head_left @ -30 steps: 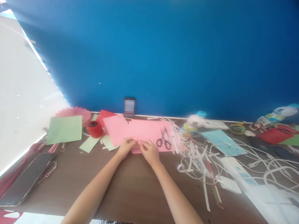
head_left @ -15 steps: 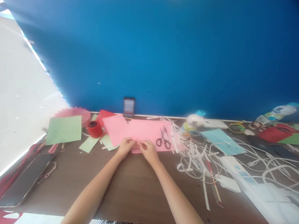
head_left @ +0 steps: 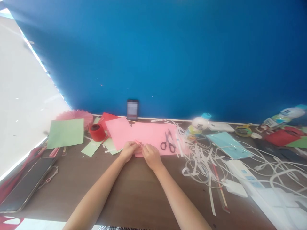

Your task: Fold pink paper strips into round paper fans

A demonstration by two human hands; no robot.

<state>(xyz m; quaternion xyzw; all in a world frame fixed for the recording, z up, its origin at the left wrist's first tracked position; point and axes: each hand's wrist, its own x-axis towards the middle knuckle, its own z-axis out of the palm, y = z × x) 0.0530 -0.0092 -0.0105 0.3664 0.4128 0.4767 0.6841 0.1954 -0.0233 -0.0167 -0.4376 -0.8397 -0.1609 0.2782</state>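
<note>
Left hand [head_left: 130, 150]: thumb and fingers pinched on small pink paper piece [head_left: 137, 142]. Right hand [head_left: 151, 156]: fingers curled at right end of piece — own grip hidden, cannot tell. Paper piece: between both hands, above near edge of large pink sheet [head_left: 151, 130]. Scissors [head_left: 171, 148]: on sheet, 2 o'clock from right hand. White strips [head_left: 198, 159]: heaped, 3 o'clock from right hand. Bottle [head_left: 197, 126]: 2 o'clock, beyond scissors. Red roll [head_left: 97, 134]: 10 o'clock from left hand.
</note>
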